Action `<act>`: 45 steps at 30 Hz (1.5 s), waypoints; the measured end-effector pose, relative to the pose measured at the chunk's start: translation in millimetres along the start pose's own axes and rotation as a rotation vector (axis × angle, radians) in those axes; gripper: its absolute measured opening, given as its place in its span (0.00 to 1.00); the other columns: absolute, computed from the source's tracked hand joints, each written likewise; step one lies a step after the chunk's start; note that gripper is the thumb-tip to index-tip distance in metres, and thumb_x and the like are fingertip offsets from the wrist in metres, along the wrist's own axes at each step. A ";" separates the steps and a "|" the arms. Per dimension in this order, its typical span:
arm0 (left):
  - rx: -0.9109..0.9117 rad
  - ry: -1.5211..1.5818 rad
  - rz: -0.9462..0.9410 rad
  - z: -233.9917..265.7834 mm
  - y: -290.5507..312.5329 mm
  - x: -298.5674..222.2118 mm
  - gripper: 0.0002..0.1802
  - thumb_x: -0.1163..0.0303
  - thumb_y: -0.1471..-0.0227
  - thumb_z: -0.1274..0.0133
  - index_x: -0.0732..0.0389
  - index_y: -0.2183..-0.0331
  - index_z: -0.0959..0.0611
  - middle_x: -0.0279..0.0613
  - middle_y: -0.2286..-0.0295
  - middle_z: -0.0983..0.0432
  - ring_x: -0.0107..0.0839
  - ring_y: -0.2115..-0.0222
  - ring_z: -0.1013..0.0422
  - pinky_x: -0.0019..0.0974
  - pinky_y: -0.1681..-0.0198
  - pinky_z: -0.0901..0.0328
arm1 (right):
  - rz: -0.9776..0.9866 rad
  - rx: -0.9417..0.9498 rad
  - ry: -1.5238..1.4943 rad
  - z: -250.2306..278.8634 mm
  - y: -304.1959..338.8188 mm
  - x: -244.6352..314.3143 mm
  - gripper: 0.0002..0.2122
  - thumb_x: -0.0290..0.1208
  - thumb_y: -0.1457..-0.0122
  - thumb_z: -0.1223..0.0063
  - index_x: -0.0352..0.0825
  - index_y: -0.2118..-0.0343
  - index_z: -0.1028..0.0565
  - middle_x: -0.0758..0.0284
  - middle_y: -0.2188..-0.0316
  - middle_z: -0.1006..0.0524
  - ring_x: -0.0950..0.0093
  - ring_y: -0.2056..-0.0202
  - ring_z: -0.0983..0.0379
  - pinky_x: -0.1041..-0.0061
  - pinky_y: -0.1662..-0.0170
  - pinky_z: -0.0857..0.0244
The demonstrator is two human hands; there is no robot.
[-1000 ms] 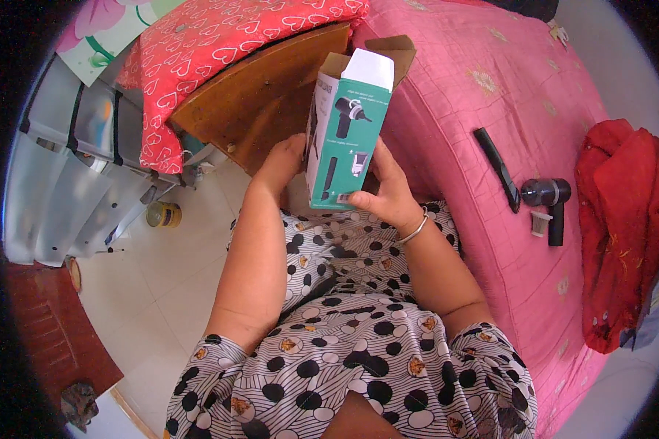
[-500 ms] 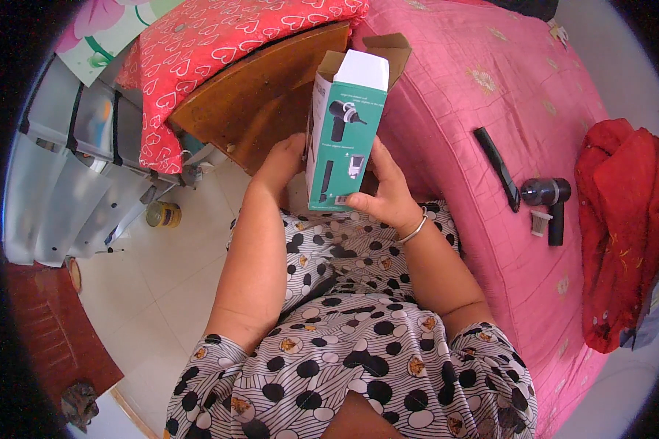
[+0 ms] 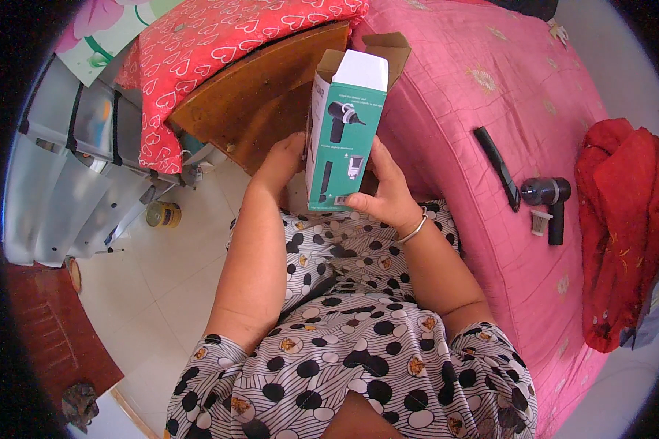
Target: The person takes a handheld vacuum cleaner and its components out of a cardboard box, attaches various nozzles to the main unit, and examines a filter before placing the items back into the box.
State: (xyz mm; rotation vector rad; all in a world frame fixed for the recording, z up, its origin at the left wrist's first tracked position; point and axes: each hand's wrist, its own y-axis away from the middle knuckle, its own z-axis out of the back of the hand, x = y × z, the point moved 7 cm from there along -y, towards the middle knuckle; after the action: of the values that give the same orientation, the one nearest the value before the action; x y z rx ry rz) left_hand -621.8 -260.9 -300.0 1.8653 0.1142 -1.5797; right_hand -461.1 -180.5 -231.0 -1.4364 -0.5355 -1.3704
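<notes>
Right hand (image 3: 385,189) has its grip clamped on an open-topped, tall green-and-white cardboard box (image 3: 350,143); left hand (image 3: 283,161)'s alongside, partly hidden, so can't tell that grip.

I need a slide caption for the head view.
Right hand holding open green-and-white cardboard box, left hand beside it; black L-shaped device on pink quilted fabric.

2 bare hands (image 3: 284,155) (image 3: 388,192), centre; 1 tall green-and-white cardboard box (image 3: 345,150), upper centre. Right side: 1 black L-shaped plastic device (image 3: 556,199), 1 long black plastic nozzle (image 3: 498,168), 1 small white ribbed piece (image 3: 540,222), 1 crumpled red cloth (image 3: 616,234). Left: 1 round yellow tin (image 3: 163,214).
</notes>
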 end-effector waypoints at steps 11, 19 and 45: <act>-0.018 -0.039 -0.001 -0.2 -1.3 -4.5 0.22 0.55 0.46 0.63 0.57 0.58 0.22 0.38 0.62 0.27 0.32 0.63 0.36 0.35 0.54 0.43 | 0.002 -0.017 -0.025 2.0 -1.2 -2.0 0.50 0.50 0.56 0.35 0.29 0.37 0.53 0.59 0.41 0.42 0.69 0.42 0.42 0.68 0.42 0.47; 0.019 0.016 -0.015 3.4 -12.0 9.8 0.22 0.55 0.45 0.64 0.57 0.58 0.22 0.38 0.60 0.27 0.32 0.59 0.34 0.37 0.52 0.42 | 0.003 -0.009 0.011 1.0 -1.0 1.0 0.51 0.51 0.56 0.35 0.29 0.37 0.54 0.58 0.41 0.43 0.68 0.42 0.43 0.68 0.40 0.49; 0.079 0.120 -0.018 6.9 -10.3 32.3 0.23 0.56 0.41 0.65 0.61 0.57 0.23 0.41 0.60 0.26 0.33 0.60 0.31 0.37 0.54 0.38 | -0.004 -0.006 0.012 -7.4 14.7 -2.4 0.52 0.53 0.57 0.36 0.28 0.37 0.54 0.58 0.41 0.43 0.67 0.41 0.45 0.68 0.39 0.51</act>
State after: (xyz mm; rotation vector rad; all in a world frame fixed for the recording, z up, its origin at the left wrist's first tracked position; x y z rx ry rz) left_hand -624.2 -268.0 -333.8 2.0262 0.1238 -1.5031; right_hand -452.4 -191.6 -239.9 -1.4321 -0.5268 -1.3840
